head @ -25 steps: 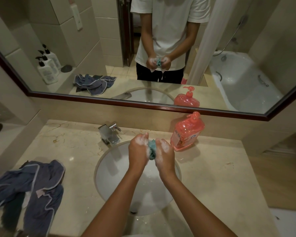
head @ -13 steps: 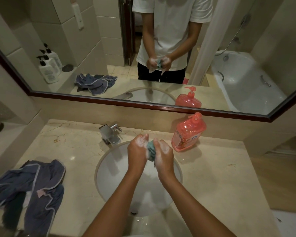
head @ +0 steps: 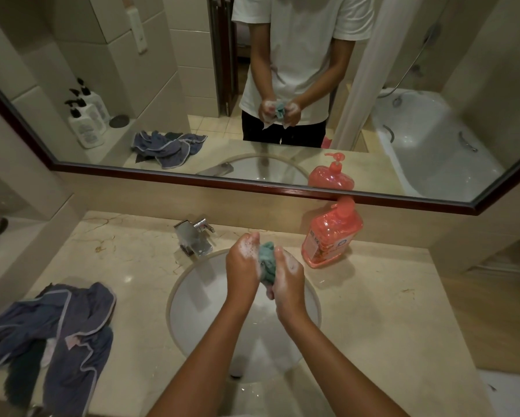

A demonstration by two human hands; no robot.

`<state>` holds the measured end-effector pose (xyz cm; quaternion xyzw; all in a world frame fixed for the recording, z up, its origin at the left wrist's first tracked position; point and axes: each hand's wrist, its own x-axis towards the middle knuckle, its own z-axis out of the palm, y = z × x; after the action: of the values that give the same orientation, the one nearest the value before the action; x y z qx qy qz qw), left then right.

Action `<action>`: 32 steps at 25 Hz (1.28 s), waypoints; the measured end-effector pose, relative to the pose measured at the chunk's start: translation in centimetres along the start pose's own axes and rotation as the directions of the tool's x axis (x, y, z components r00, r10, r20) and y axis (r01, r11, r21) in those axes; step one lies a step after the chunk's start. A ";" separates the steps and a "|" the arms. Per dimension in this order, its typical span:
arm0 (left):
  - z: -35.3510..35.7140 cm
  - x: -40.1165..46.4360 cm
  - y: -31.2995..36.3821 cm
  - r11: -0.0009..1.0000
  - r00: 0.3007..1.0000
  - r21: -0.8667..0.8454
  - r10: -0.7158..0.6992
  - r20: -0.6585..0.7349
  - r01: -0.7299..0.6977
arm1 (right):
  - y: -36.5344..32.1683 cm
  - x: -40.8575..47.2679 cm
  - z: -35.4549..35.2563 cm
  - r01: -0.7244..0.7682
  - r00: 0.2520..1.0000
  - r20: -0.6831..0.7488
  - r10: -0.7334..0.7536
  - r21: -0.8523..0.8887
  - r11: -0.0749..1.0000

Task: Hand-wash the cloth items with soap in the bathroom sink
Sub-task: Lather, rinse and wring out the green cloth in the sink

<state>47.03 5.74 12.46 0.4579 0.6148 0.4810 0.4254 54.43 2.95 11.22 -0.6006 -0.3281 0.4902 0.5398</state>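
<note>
Teal cloth (head: pixel 267 263), wadded, in both sudsy hands' grip (left hand (head: pixel 243 264), right hand (head: pixel 287 276)) over round sink (head: pixel 192 296)

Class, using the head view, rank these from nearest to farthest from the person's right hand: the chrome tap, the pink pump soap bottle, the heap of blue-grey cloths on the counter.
Measured from the right hand:
1. Pink pump soap bottle, just beyond it on the right, by the mirror wall.
2. Chrome tap, past the left hand, behind the basin.
3. Heap of blue-grey cloths, far left on the counter.
</note>
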 end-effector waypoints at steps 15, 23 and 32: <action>0.7 -0.8 0.4 0.984 0.979 -0.132 -0.090 0.183 0.116 | -0.5 1.0 0.3 0.005 0.979 -0.203 0.010 0.076 0.997; -0.2 -0.2 -0.6 0.998 0.980 -0.053 0.035 0.198 -0.024 | -0.3 2.7 -1.4 -0.107 0.994 0.011 0.108 0.265 0.958; -0.8 0.1 -1.1 0.993 0.956 -0.071 -0.070 0.285 0.094 | -1.6 3.8 -3.6 -0.091 0.991 0.112 0.069 0.211 0.973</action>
<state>46.11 5.53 11.48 0.4778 0.5456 0.4181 0.5470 59.23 5.60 11.60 -0.5250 -0.2760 0.5748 0.5638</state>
